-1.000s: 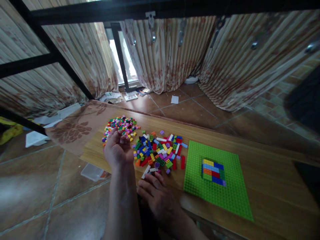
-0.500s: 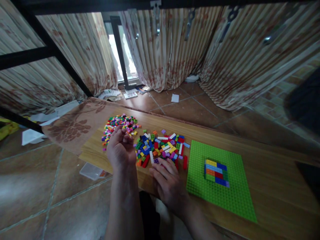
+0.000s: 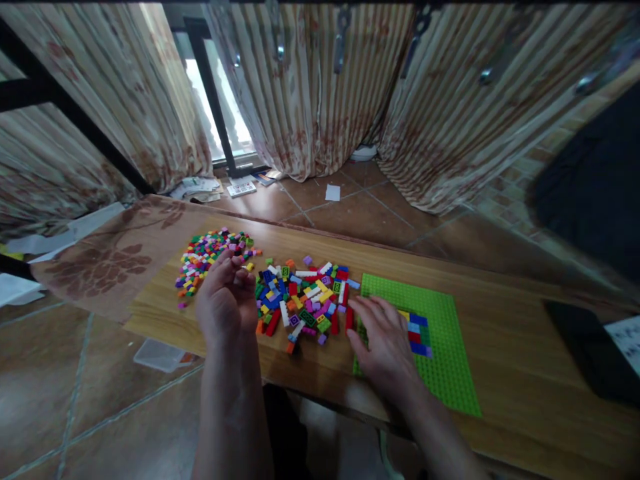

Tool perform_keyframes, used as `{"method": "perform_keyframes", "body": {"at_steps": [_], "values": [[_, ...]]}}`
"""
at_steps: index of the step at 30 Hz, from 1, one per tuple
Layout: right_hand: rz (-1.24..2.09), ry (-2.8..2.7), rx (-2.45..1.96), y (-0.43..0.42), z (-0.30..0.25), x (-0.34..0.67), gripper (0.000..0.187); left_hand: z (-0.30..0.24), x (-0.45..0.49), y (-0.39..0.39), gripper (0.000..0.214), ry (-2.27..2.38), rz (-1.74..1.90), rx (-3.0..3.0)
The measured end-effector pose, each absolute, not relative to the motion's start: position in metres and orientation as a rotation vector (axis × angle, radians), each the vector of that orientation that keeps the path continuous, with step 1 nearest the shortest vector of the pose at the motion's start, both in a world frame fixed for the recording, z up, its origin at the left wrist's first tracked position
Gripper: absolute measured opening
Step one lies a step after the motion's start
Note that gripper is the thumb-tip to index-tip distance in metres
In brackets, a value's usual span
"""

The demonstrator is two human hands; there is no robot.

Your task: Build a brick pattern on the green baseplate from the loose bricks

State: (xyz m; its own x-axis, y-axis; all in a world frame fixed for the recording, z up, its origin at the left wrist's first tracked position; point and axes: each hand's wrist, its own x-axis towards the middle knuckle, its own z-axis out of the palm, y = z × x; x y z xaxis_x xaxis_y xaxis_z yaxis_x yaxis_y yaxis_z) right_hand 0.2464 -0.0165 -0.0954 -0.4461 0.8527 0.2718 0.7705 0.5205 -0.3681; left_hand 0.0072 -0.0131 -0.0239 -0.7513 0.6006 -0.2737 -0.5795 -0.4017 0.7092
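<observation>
My left hand point(image 3: 226, 301) hovers over the wooden table point(image 3: 500, 333), fingers curled inward with a few small bricks seemingly cupped in them, between a pile of tiny bricks point(image 3: 205, 257) and a pile of larger coloured bricks point(image 3: 305, 300). My right hand point(image 3: 383, 333) lies with fingers stretched out over the left part of a green baseplate point(image 3: 440, 353), holding nothing. Its fingertips point at the larger pile. It partly covers a small block of joined bricks point(image 3: 417, 330) on the plate.
A patterned brown cloth point(image 3: 100, 260) covers the table's left end. A dark flat object point(image 3: 585, 347) lies at the right edge. Papers point(image 3: 200, 190) and a clear plastic lid point(image 3: 160, 353) lie on the tiled floor; curtains point(image 3: 325, 87) hang behind.
My right hand has moved rightward from the near table edge, past the larger pile, onto the green baseplate. My left hand stays curled between the piles. The view has shifted.
</observation>
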Motion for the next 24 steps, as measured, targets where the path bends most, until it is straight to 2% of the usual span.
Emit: {"method": "perform_keyframes", "body": {"at_steps": [8,15,24], "values": [[0.349,-2.305,-1.293,-0.021,-0.095,0.234,0.032,-0.020,0.014,-0.010,0.008,1.129,2.098,0.116],[0.353,-2.180,-1.209,-0.024,-0.098,0.226,0.036,-0.017,0.023,-0.008,0.017,1.055,2.076,0.068],[0.616,-2.033,-1.039,-0.027,-0.099,0.215,0.036,-0.021,0.035,0.000,0.011,1.171,1.989,0.212]]}}
